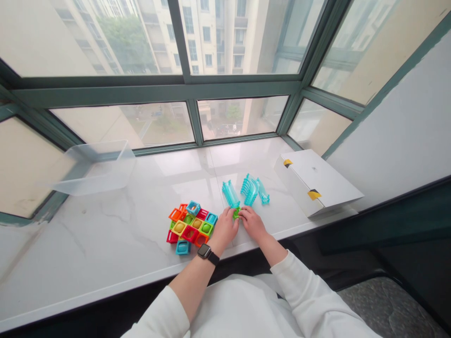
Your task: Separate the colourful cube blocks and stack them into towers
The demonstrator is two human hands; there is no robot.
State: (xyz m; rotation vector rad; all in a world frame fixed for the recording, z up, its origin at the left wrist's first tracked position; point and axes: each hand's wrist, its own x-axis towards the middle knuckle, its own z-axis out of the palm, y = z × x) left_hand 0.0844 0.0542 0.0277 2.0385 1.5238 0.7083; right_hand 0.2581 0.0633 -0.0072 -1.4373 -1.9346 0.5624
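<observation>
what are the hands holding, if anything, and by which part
A small green piece: the left hand is at its left side, the right hand at its right. Exact finger placement is too small to tell.

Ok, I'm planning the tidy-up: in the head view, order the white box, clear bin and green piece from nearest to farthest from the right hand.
1. Green piece, at the right hand.
2. White box, on the right.
3. Clear bin, far left.
</observation>
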